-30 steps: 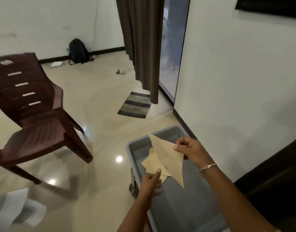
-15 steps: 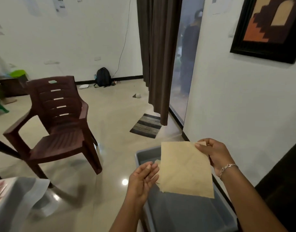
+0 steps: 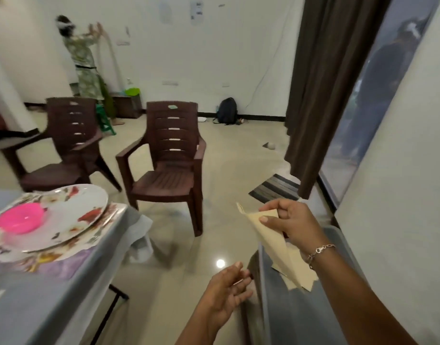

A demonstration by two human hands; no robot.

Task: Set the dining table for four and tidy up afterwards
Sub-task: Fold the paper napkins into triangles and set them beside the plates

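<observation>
View swung left since half-second ago: dining table point(image 3: 40, 307) and plate point(image 3: 72, 210) now in sight. Napkin point(image 3: 271, 242) dangles over grey bin point(image 3: 262, 282), pinched by right hand point(image 3: 291, 220). Left hand point(image 3: 224, 295) slack, empty. Best carried across and laid flat beside plate, with left hand smoothing.

2 bare hands reach forward.
The right hand point(image 3: 291, 222) pinches a beige napkin point(image 3: 276, 247) between thumb and fingers; the left hand point(image 3: 226, 292) is lower, fingers loosely spread.
</observation>
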